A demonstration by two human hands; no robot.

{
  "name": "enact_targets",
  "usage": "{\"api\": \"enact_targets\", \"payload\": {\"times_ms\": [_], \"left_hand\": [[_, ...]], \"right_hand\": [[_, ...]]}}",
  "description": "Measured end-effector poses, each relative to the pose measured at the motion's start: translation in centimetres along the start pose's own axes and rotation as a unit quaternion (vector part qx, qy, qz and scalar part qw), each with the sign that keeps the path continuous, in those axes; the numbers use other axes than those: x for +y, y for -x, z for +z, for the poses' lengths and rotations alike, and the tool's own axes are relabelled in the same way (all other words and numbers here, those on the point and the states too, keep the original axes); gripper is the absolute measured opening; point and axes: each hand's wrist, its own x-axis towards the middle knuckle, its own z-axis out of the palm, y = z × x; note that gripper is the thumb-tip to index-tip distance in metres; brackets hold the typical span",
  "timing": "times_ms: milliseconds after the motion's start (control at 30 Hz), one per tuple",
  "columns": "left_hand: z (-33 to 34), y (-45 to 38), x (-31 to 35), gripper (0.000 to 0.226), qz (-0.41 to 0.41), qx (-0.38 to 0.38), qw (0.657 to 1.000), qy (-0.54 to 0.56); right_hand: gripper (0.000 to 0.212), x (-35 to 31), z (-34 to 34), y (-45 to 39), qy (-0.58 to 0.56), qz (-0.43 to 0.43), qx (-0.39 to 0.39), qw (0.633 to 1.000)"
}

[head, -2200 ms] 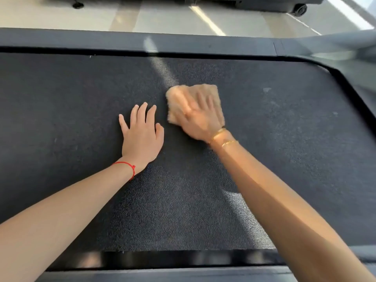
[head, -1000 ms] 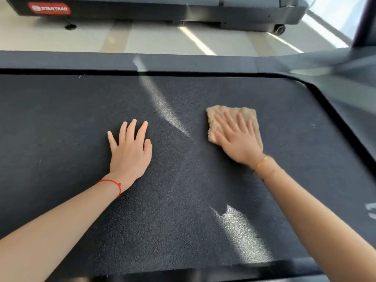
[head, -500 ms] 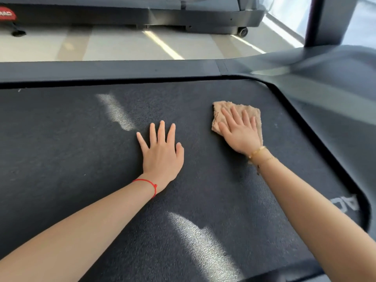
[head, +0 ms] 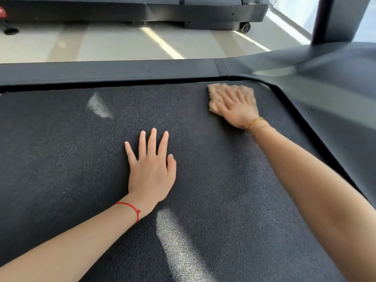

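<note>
- Head view showed the left hand [head: 151, 169] lying flat, palm down, on the black treadmill belt [head: 61, 159], fingers straight and slightly spread, grasping nothing.
- The right hand [head: 236, 109] reached further forward and to the right on an extended arm. Its palm pressed on a tan cloth [head: 227, 86] with fingers straight and fanned out. It pressed rather than gripped, and it looked blurred.
- The cloth lay at the belt's far right corner, just beside the far side rail [head: 101, 71] and well apart from the left hand.
- Counted: two hands, one cloth, one red string bracelet [head: 132, 209] on the left wrist, two gold bracelets [head: 254, 122] on the right wrist, and one other treadmill [head: 142, 9] across the floor.
</note>
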Motion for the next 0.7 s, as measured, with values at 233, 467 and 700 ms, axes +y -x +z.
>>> {"api": "enact_targets", "payload": {"times_ms": [233,467,700], "left_hand": [[0.0,0.0,0.3,0.069,-0.007,0.003,1.000,-0.004],[0.2,0.1,0.0,0.068,-0.003,0.003,1.000,-0.003],[0.4,0.1,-0.3,0.063,0.002,0.011,1.000,0.027]], "right_hand": [[0.059,2.3,-1.2,-1.1,-0.036,0.118,-0.006,0.992],[0.056,-3.7,1.7,6.0,0.001,-0.167,-0.011,0.986],[0.058,7.1,-0.7,6.4,0.021,0.081,0.008,0.996]]}}
